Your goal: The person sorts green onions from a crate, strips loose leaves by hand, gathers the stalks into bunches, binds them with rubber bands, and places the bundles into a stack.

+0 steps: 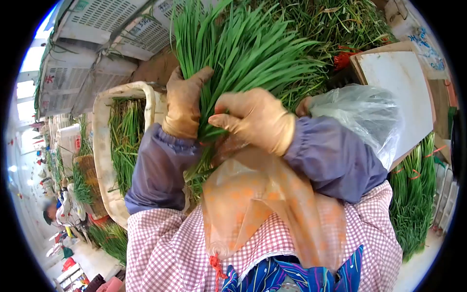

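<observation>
My left hand [185, 103], in a tan rubber glove, is closed around a thick bunch of green garlic chives [238, 53]. The leaves fan out up and to the right above the grip. Against the right side of the bunch is my right hand [260, 117], gloved alike and slightly blurred. Its fingers are curled in, with thumb and index close to the lower stems; anything pinched between them is hidden. Below both hands spreads a translucent orange-patterned plastic apron [238, 194], partly covering the lower ends of the bunch.
A white tub [102, 141] at left holds more chives. Loose leaves [340, 29] pile up behind the bunch. At right are a clear plastic bag [360, 112], a white board [399, 82] and tied chives [413, 194]. Crates [97, 24] stand upper left; a person [68, 209] is farther off.
</observation>
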The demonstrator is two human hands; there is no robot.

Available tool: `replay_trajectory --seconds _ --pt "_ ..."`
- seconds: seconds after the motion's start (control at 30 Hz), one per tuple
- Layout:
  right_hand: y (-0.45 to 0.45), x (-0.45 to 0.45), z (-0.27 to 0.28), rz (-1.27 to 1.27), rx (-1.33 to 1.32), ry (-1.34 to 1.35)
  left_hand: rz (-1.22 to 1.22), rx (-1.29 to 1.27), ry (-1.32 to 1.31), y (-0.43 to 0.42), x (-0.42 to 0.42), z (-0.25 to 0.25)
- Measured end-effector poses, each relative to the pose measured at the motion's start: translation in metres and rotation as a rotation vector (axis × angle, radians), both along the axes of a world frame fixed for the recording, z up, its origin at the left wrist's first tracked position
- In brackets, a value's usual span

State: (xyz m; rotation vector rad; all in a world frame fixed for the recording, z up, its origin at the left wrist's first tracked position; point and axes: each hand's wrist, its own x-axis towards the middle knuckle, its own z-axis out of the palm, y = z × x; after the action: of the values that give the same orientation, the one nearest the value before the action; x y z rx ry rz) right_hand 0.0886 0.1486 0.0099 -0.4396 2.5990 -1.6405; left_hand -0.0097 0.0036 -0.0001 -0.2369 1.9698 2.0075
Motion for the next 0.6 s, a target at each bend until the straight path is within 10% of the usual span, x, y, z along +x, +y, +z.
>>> replay_trajectory --seconds 0.13,0.23,0.4,0.43,0.6 --pt "-0.001 -0.002 -0.016 0.223 0.160 0.102 0.039 -0.154 0.258 -0.004 0.011 0.012" --pt "0.018 0.008 -0.007 0.475 -0.329 -0.121 0.009 -0.266 0.382 -0.006 0.016 0.026" --pt "0.037 0.005 0.007 0.018 -0.135 0.145 -0.005 -0.494 0.735 -0.005 0.031 0.025" --pt "0.039 -0.001 0.006 -0.035 -0.113 0.183 -0.074 -0.295 0.813 0.003 0.041 0.024" --pt "0.089 0.000 -0.015 -0.144 0.107 0.036 -0.935 -0.886 1.088 0.012 0.088 0.056"
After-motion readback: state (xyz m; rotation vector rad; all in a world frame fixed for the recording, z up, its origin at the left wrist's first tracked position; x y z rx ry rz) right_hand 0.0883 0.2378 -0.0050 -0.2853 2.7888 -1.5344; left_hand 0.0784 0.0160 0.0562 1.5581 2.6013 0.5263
